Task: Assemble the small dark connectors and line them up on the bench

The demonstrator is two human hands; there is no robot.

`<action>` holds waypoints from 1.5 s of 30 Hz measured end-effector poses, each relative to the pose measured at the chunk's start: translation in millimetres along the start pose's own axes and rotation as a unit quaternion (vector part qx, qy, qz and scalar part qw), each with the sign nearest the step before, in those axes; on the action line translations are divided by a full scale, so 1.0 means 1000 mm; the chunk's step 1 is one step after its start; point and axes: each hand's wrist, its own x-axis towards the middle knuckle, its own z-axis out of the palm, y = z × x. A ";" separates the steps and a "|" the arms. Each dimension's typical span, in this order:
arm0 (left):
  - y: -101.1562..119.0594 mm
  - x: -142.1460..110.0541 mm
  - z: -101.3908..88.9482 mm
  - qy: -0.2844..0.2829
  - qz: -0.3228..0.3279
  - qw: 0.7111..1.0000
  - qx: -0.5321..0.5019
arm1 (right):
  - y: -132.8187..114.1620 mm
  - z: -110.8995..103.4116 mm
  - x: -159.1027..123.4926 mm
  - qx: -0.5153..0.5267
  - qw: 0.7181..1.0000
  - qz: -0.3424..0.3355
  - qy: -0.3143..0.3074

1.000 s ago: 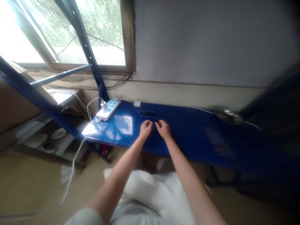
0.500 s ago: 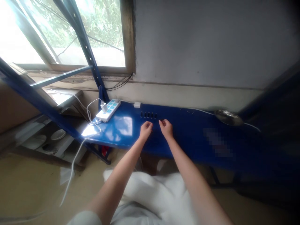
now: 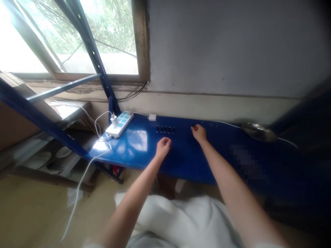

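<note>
My left hand point(image 3: 163, 147) rests on the blue metal shelf point(image 3: 186, 162), curled, just below a row of several small dark slots point(image 3: 164, 129). My right hand point(image 3: 199, 133) lies further right on the shelf, its fingertips drawn together near the far edge. Whether either hand holds something small, I cannot tell. A white power strip point(image 3: 119, 124) with blue sockets sits at the shelf's left end, and a white plug adapter point(image 3: 114, 120) stands in it. Another small white adapter point(image 3: 152, 117) lies against the wall.
A shallow metal bowl point(image 3: 258, 132) sits at the shelf's far right, with a thin white cable point(image 3: 224, 124) along the wall. A blue steel rack upright point(image 3: 99, 72) rises by the window. White plates point(image 3: 38, 160) lie on a lower shelf, and a white cable point(image 3: 80, 186) hangs to the floor.
My right hand has moved right and toward the wall, away from my left hand. The gap between my hands is wider. My left hand has barely moved.
</note>
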 end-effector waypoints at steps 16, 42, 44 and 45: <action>0.010 -0.003 -0.001 -0.015 -0.017 0.999 0.036 | 0.016 0.014 0.029 -0.095 0.993 -0.002 -0.073; 0.006 -0.002 0.000 -0.007 -0.016 1.000 0.022 | 0.022 0.008 0.044 -0.019 0.986 0.093 -0.135; 0.006 -0.002 0.000 -0.009 -0.013 1.000 0.022 | 0.023 0.003 0.041 0.029 0.982 0.130 -0.137; 0.006 -0.002 0.000 -0.009 -0.012 1.000 0.023 | 0.025 0.001 0.039 0.052 0.979 0.144 -0.131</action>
